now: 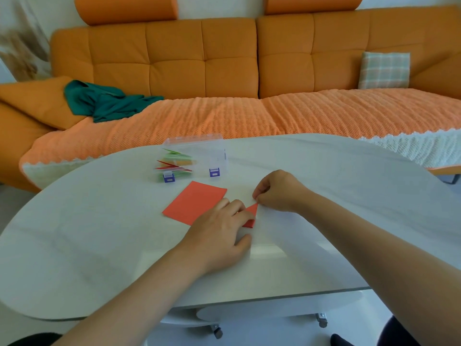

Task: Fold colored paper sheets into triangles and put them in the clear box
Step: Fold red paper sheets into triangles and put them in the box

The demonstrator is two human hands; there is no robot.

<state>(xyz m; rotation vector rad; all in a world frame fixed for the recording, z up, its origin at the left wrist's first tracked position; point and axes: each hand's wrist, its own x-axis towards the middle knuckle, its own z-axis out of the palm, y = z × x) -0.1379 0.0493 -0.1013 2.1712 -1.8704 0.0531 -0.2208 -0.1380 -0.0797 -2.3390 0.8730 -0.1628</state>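
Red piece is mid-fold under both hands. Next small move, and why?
Probably slide the left hand along the fold to crease the red triangle flat: the right hand pinches its top corner, the left hand presses on it with straight fingers, and it is not yet in the clear box.

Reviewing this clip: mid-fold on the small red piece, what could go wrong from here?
The right hand pinches only the tip of the folded red piece; such a small grip could slip and skew the crease.
The left hand, pressing that piece down, also overlaps the edge of the flat red sheet, which might get dragged or creased.
The clear box already holds several folded triangles, so another may sit loosely.
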